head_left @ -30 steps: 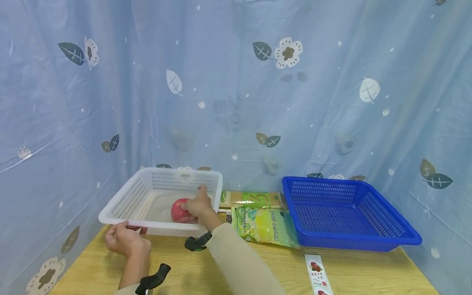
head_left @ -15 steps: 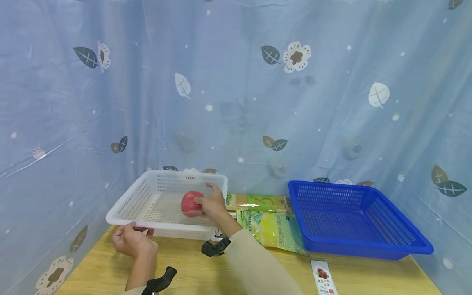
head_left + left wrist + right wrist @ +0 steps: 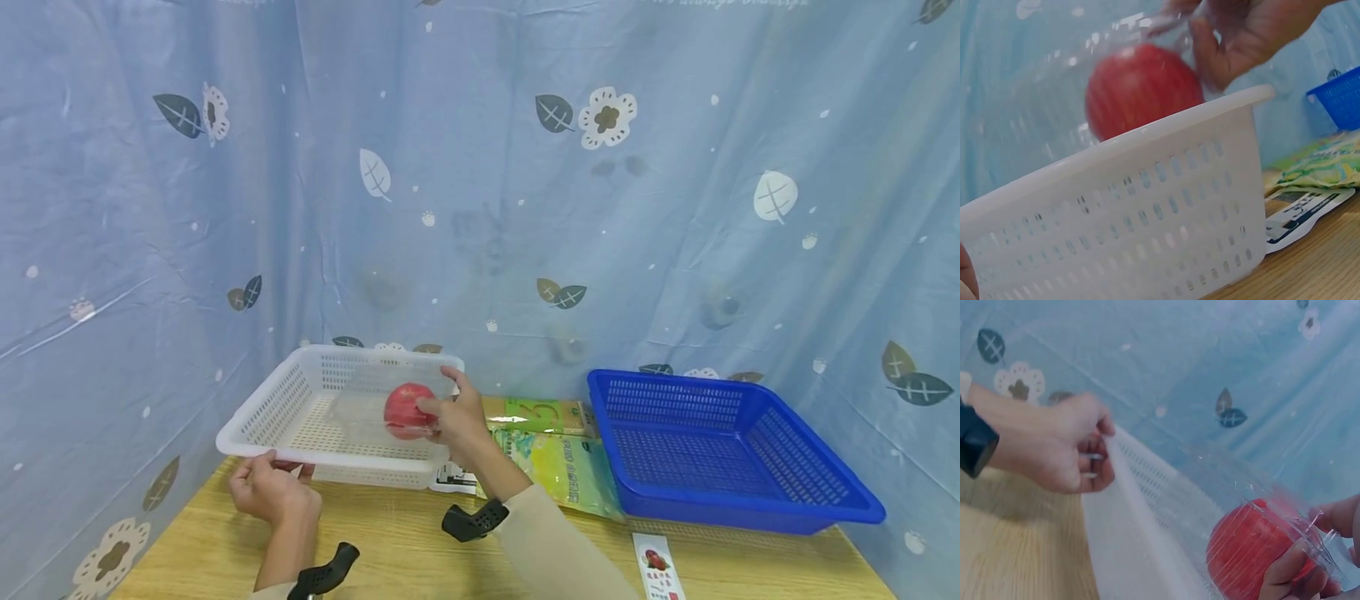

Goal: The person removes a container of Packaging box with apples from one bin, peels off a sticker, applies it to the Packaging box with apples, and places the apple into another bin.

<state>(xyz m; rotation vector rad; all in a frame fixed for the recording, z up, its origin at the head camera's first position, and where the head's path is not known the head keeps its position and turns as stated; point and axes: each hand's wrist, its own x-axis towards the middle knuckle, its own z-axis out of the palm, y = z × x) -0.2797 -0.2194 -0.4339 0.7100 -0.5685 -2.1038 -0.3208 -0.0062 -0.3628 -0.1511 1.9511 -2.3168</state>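
Observation:
In the head view a white perforated plastic basket [image 3: 255,408] sits at the left. My left hand [image 3: 273,492] grips the near rim of it, thumb on top and fingers underneath. My right hand [image 3: 467,417] holds a clear plastic pack [image 3: 363,392] with a round red fruit [image 3: 405,408] inside, over the basket's right side. The left wrist view has the fruit [image 3: 1141,94] above the rim, the clear plastic stretching out to its left. Right-hand fingers [image 3: 1285,569] pinch the pack's edge in the right wrist view.
At the right stands a blue perforated basket [image 3: 720,483]. Between the baskets lie a green-and-yellow bag [image 3: 570,471], a pack marked 3 [image 3: 536,412] and a white package with black print [image 3: 1304,215]. A fruit-printed label strip [image 3: 657,567] lies in front. A patterned curtain [image 3: 480,208] hangs behind.
My right hand has lifted the clear pack with the red fruit off the basket's bottom and drawn it to the right. The left hand keeps its grip on the rim. The camera view has shifted slightly.

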